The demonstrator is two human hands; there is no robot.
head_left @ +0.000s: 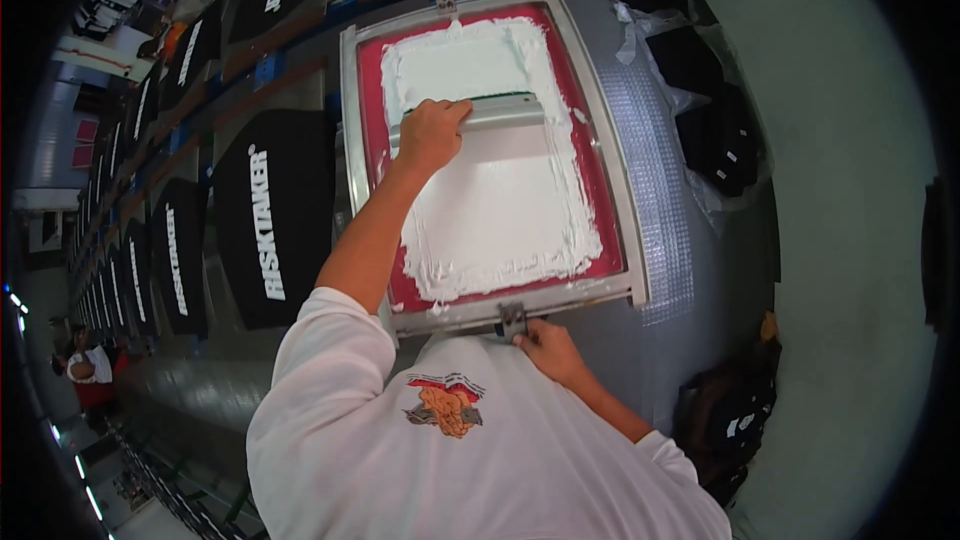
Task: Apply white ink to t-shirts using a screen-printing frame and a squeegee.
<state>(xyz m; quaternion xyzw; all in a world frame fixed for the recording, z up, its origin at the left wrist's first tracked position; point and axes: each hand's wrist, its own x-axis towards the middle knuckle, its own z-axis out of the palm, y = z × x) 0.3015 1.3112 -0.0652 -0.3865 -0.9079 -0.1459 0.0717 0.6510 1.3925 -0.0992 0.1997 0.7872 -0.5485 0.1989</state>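
Observation:
A screen-printing frame [618,180] with metal sides lies in front of me, its mesh bordered in red. Thick white ink [490,230] covers the middle, heaped in ridges round the edges. My left hand [432,132] is closed over the left part of a squeegee [505,112], which spans the ink crosswise in the upper half. Its fingers wrap over the top of the metal bar. At the frame's near edge, my right hand [552,350] has its fingers closed at a small metal bracket [513,320]; part of its grip is hidden.
Black garment pieces with white lettering [270,220] lie on boards in rows to the left. Bubble wrap [655,190] lies right of the frame. Black garments in clear plastic [715,125] sit farther right. Another person [90,365] is at the far left.

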